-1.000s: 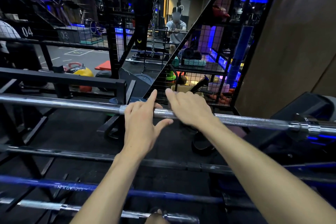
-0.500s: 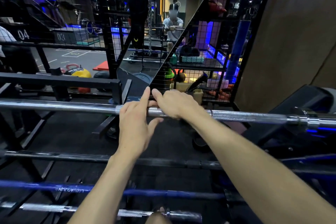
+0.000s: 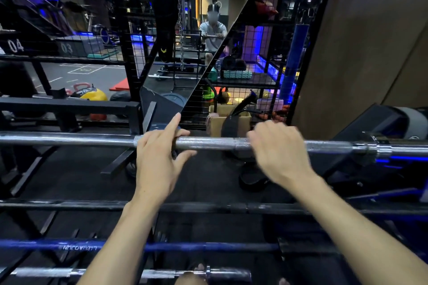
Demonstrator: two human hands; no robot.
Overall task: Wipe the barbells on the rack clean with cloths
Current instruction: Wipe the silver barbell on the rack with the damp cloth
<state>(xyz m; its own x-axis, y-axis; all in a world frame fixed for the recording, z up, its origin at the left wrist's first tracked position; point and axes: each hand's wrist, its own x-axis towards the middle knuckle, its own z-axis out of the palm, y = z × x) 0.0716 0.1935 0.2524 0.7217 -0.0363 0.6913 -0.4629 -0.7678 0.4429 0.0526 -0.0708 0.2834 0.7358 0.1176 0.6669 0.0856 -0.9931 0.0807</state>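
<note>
A silver barbell (image 3: pixel 213 143) lies across the top of the rack. My left hand (image 3: pixel 159 159) holds its shaft left of centre, fingers draped over it, thumb underneath and index finger pointing up. My right hand (image 3: pixel 278 150), blurred by motion, curls its fingers over the knurled shaft further right. No cloth shows in either hand. Lower down lie a dark barbell (image 3: pixel 69 205), a blue barbell (image 3: pixel 208 247) and another silver barbell (image 3: pixel 227 273).
A black rack beam (image 3: pixel 69 106) runs behind the top bar at left. Beyond stand a wire-mesh shelf (image 3: pixel 243 81) full of gear, a mirror (image 3: pixel 203 30) and a yellow ball (image 3: pixel 97 95) on the floor. A brown wall (image 3: pixel 370 41) rises at right.
My right hand has slid to the right along the top barbell, away from my left hand. The left hand has stayed at about the same spot on the bar.
</note>
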